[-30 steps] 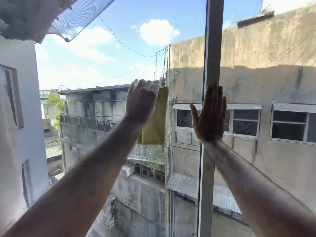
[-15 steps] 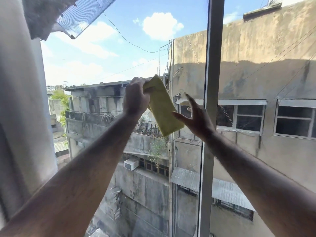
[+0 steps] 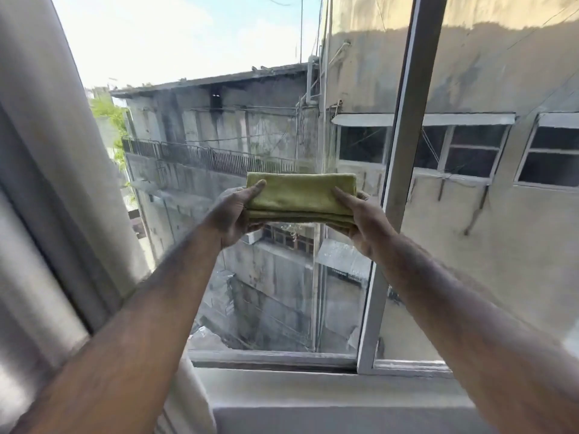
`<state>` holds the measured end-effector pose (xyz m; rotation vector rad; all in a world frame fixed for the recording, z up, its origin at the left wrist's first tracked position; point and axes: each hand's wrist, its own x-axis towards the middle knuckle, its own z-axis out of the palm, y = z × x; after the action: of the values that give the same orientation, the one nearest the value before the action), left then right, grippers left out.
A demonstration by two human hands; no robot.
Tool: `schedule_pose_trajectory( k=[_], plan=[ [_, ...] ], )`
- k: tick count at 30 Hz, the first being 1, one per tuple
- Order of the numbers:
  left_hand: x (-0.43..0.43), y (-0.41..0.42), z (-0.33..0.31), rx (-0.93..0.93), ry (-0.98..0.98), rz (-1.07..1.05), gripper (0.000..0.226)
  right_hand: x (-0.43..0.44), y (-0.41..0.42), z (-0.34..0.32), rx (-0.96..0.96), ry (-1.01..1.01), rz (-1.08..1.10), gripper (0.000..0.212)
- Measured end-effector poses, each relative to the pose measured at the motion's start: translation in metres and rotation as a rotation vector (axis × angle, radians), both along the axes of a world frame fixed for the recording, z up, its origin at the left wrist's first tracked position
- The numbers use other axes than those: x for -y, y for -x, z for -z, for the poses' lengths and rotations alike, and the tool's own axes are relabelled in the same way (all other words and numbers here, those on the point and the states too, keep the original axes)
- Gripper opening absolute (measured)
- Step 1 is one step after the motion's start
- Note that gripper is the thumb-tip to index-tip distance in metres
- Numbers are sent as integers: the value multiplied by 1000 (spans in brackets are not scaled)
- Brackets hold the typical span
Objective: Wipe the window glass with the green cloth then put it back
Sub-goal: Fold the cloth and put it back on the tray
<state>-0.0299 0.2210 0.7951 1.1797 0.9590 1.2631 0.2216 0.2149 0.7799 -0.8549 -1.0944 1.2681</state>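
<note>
The green cloth [image 3: 297, 197] is folded into a flat rectangle and held level in front of the window glass [image 3: 250, 126], away from the pane. My left hand [image 3: 233, 211] grips its left end, thumb on top. My right hand [image 3: 360, 214] grips its right end the same way. Both arms stretch forward from the bottom corners of the view. The underside of the cloth and my fingers beneath it are hidden.
A grey vertical window frame bar [image 3: 404, 151] stands just right of the cloth. A pale curtain [image 3: 53, 183] hangs along the left side. The white window sill [image 3: 313, 389] runs below. Weathered concrete buildings show beyond the glass.
The cloth has come off the glass and been folded flat. My right hand left the frame and took its right end. Both hands lowered, and the view tilted downward.
</note>
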Motion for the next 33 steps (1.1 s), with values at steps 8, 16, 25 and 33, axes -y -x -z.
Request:
schedule_pose_trajectory(
  k=[8,16,25,33],
  plan=[
    [21,13,211,-147,283,-111,19,14,-8,210,103,353,1,33],
    [91,16,471,-234,592,-116,12,84,-21,467,327,606,20,25],
    [196,18,731,-346,928,-71,23,184,-28,714,608,910,-119,10],
    [242,-1,849,-837,793,-85,25,229,-21,829,951,935,17,24]
  ],
)
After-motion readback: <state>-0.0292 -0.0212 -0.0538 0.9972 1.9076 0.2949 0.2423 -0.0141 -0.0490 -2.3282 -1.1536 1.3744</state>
